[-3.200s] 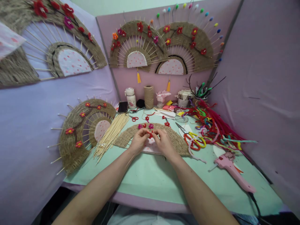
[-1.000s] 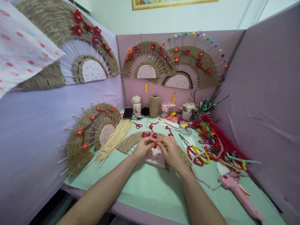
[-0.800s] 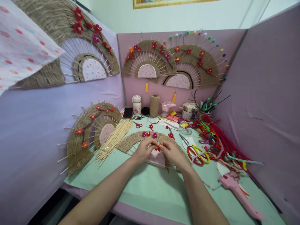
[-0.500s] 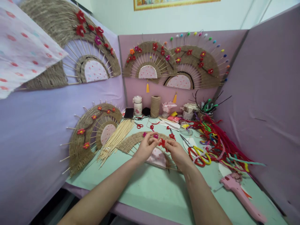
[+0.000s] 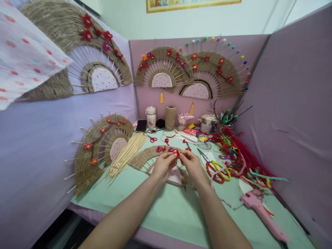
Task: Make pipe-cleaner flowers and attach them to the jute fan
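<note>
A small red fuzzy flower (image 5: 176,152) is pinched between my two hands, above the middle of the table. My left hand (image 5: 165,165) is closed on its left side, fingertips together. On its right side my right hand (image 5: 191,163) grips it, with a bit of red hanging below the fingers. Beneath both hands lies a twine-wrapped half-round fan (image 5: 145,155) with a dotted pale centre (image 5: 175,175), partly hidden by the hands. Magenta and red flowers (image 5: 159,148) rest along its upper band.
Thin sticks (image 5: 127,156) lie left of the fan. Scissors (image 5: 214,167), coloured fuzzy stems (image 5: 237,152) and a pink glue gun (image 5: 264,215) are at the right. A twine spool (image 5: 170,118) and white bottle (image 5: 151,117) stand behind. Finished fans (image 5: 166,53) hang on the partitions.
My left hand has turned and its fingers have closed in on the red flower. Both hands are closer together. The whole view has shifted slightly.
</note>
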Motion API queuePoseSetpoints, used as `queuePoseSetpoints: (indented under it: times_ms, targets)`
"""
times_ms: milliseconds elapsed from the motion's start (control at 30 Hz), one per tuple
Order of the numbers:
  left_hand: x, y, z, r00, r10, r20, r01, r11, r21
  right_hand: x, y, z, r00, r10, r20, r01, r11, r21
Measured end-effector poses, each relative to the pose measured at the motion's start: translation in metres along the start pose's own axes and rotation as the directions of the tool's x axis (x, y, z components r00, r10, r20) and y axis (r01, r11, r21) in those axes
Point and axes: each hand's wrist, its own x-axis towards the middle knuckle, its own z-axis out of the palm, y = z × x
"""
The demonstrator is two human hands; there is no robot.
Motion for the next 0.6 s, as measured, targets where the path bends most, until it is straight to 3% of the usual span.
queuePoseSetpoints:
  times_ms: [133,300,500,600]
  targets:
    - [0.004,-0.006,-0.003,0.997,0.066,-0.030,-0.066,0.998,-0.005,-0.003,-0.005,0.003,1.000,0.008,-0.009,-0.009,0.996,-0.093]
    - [0.004,-0.008,-0.003,0.985,0.165,-0.042,-0.161,0.983,0.085,-0.002,0.000,0.002,0.991,0.120,0.053,-0.114,0.989,-0.099]
    - [0.009,-0.014,-0.011,0.971,0.230,-0.065,-0.213,0.955,0.208,0.001,0.005,-0.001,0.986,-0.151,-0.066,0.134,0.969,-0.208]
    - [0.009,-0.015,-0.013,0.967,0.252,-0.044,-0.235,0.941,0.244,0.000,0.004,-0.001,0.991,-0.131,-0.013,0.125,0.965,-0.230]
